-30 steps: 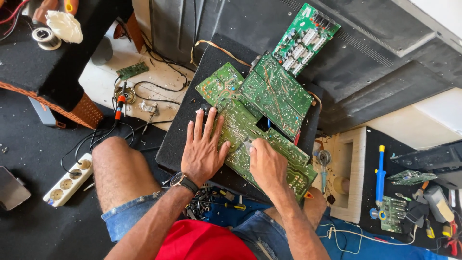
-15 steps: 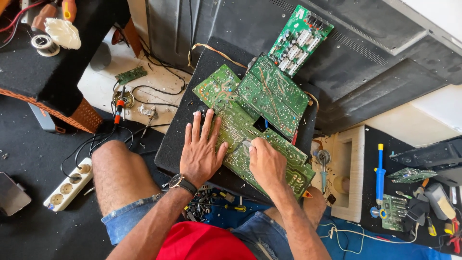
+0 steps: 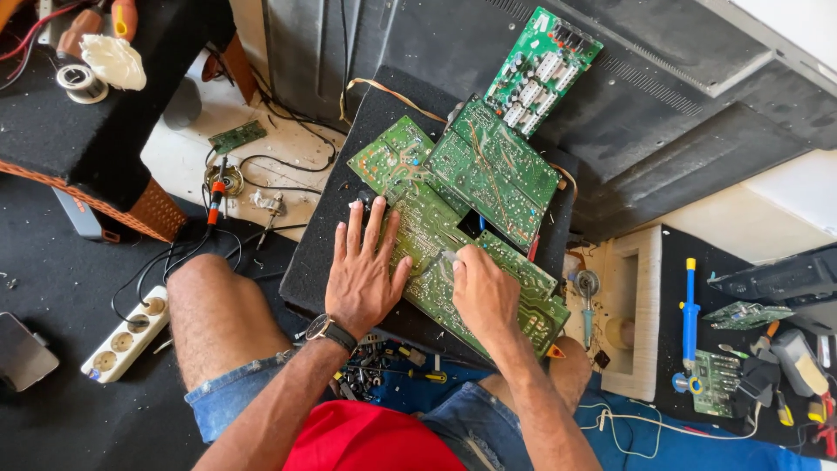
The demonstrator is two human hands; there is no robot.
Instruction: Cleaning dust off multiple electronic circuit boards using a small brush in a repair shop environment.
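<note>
The left hand is laid flat, fingers spread and fully open, on the long green printed circuit board; nothing is gripped by it — the board is only pressed down. A dark wristwatch is worn on that wrist. The right hand is curled over the same board just beside the left hand, fingertips drawn together on the solder side; whether a small part is pinched in its grip cannot be told.

The long board lies solder side up on a black rectangular panel that rests across the person's knees. A second, squarer green circuit board overlaps its far end, and a third green board with white connectors lies beyond that, on the dark grey back casing.

To the left, on the floor, a white power strip and an orange-handled soldering iron are seen, well apart from the hands. To the right, a blue-and-yellow desoldering pump lies on a black mat — a small green circuit board is just beside it.
</note>
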